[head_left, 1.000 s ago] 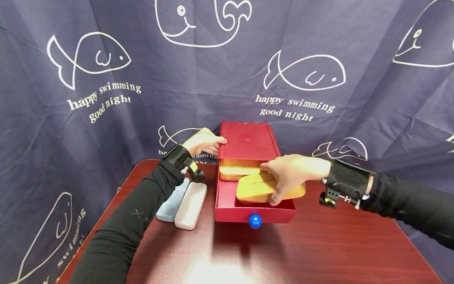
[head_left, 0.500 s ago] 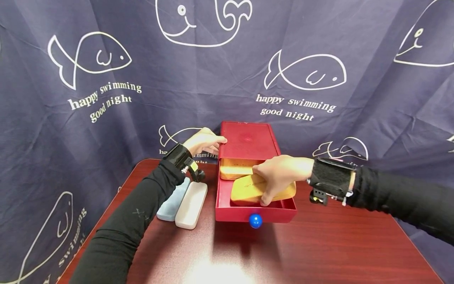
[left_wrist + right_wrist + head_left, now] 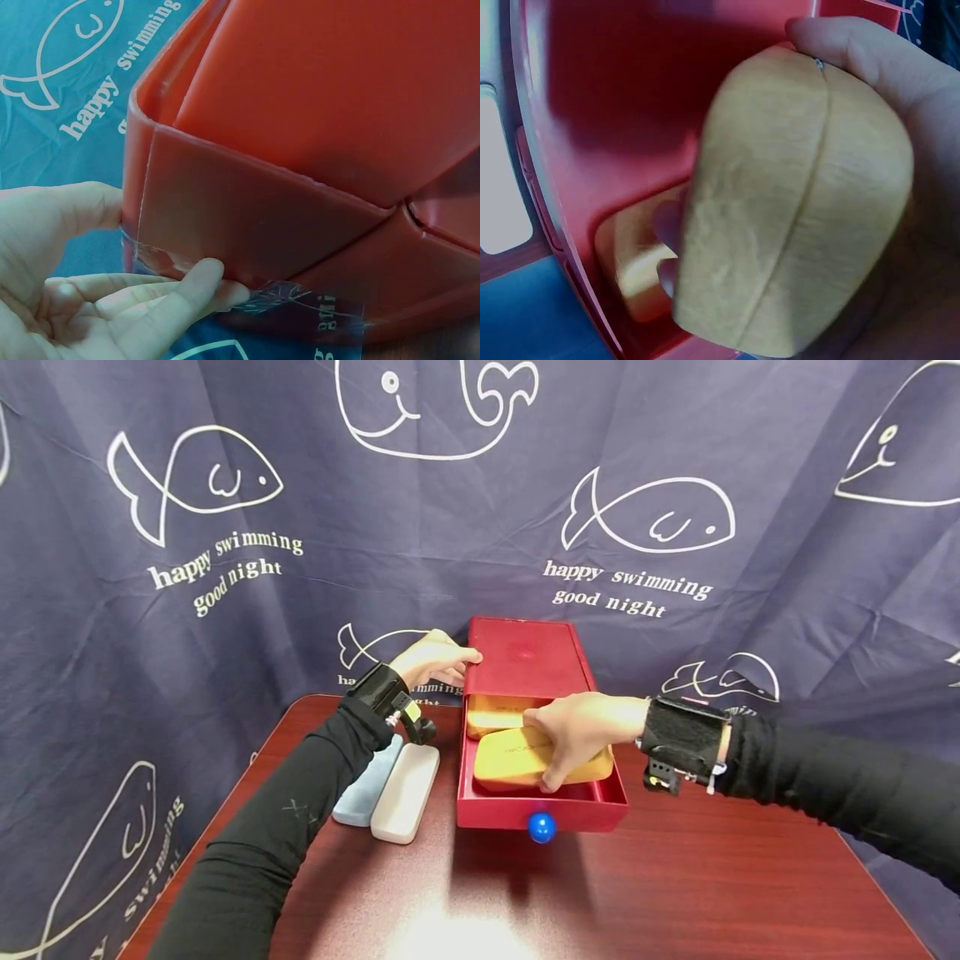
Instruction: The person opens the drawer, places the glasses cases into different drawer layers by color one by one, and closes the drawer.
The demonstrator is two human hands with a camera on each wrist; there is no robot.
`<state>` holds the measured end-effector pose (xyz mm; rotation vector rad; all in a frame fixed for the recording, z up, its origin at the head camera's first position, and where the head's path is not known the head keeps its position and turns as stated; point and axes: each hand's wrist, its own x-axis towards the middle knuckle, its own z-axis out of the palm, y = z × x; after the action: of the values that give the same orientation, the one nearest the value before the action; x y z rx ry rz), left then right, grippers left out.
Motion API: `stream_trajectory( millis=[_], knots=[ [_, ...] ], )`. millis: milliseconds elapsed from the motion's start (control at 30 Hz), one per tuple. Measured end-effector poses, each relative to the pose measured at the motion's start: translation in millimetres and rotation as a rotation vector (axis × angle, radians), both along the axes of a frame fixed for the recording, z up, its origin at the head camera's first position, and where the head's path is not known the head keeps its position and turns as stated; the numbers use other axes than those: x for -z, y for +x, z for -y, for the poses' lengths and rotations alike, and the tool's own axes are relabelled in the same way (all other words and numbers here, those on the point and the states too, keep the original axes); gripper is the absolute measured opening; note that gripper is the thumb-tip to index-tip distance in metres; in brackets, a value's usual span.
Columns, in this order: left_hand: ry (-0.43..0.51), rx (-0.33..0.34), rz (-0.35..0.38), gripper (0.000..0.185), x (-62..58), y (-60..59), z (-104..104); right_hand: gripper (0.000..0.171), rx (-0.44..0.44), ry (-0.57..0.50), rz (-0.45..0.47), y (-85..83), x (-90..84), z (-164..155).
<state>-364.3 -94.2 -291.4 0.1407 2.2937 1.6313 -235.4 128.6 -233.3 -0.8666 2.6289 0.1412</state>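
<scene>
Box [image 3: 525, 656] on table [image 3: 712, 877], curtain [image 3: 450, 543] behind; drawer [image 3: 491, 814] juts out the front, knob [image 3: 542, 827] on its front wall. Rear case [image 3: 491, 720] in drawer, partly under box top. Front case [image 3: 506, 762], in right hand [image 3: 573, 735], before rear case, over drawer's front part. Left hand [image 3: 435, 660] at box's left edge. Left of drawer, on table: inner case [image 3: 407, 793], then outer case [image 3: 367, 793] just beside it, further left

- Blue curtain [image 3: 435, 539]: "happy swimming" with "good night" below it, repeated in white; "happy swimming" also reads in the left wrist view.
- Front yellow case [image 3: 501, 762]: dark lettering, too small to read.
- Rear yellow case [image 3: 493, 721]: faint print, illegible.
</scene>
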Motion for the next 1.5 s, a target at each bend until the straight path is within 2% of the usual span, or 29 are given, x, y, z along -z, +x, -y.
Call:
stream_trajectory(
  millis=[433,567,800,1000,1200,1500],
  knots=[
    [0.013,0.019,-0.028,0.021,4.6,-4.7,2.3,0.044,-0.043,-0.012,0.01,-6.8,17.4,4.9],
    [0.02,0.04,-0.032,0.024,4.0,-5.5,4.0,0.044,-0.081,-0.018,-0.013,-9.2,21.8,4.0],
    [-0.008,0.019,-0.008,0.028,-4.8,0.9,2.2,0.045,-0.117,0.008,-0.089,-10.6,27.1,3.5],
    [-0.005,0.015,-0.003,0.025,-3.2,1.7,1.4,0.048,-0.121,0.043,-0.122,-10.5,28.6,5.2],
    [-0.013,0.013,-0.003,0.03,-2.2,1.6,1.3,0.046,-0.126,0.094,-0.169,-8.7,29.5,9.2],
    [-0.017,0.018,-0.002,0.032,-0.6,-0.7,1.8,0.048,-0.118,0.108,-0.187,-9.5,32.3,11.2]
  ],
)
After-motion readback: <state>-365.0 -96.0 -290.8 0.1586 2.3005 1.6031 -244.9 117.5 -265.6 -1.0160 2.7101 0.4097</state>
